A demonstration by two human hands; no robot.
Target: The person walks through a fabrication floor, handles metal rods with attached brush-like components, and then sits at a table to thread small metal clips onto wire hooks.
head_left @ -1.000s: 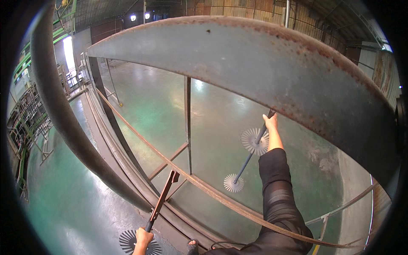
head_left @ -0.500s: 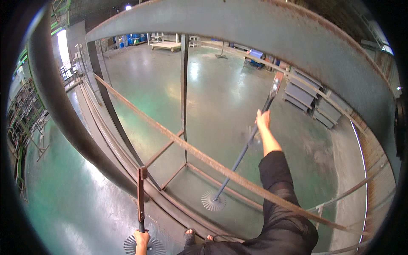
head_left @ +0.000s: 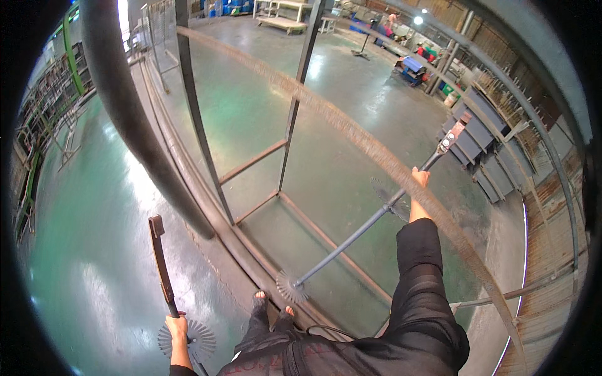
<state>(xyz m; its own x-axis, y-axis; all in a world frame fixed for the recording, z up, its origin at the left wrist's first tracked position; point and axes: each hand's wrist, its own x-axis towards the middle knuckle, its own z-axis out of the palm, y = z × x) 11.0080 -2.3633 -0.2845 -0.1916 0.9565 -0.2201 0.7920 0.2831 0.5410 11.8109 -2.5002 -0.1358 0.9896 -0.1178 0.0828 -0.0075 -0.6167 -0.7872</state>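
My left hand (head_left: 177, 327) is closed around a metal hanging rod (head_left: 162, 263), low at the left. That rod has a flat brown hooked end on top, and a slotted round disc (head_left: 204, 339) shows behind my wrist. Out to the right, my right hand (head_left: 421, 177) grips a longer grey rod (head_left: 351, 241) near its upper end. A hinged flat hook (head_left: 453, 133) tops it, and a slotted disc (head_left: 293, 287) sits at its lower end. Another disc (head_left: 378, 189) is partway up, partly hidden by a rusty flat bar (head_left: 332, 113) that crosses in front of the rod and my right forearm.
A metal frame (head_left: 291, 128) stands ahead, with a thick curved pipe (head_left: 116, 113) to its left. Floor rails (head_left: 182, 169) run past my feet. Stacked grey panels (head_left: 480, 119) are at the right. Carts (head_left: 280, 22) and bins stand at the back; metal racks (head_left: 41, 106) line the far left.
The view has shifted, and the frame's top beam has mostly left it. My left hand and its rod have moved left. The right-hand rod leans further right.
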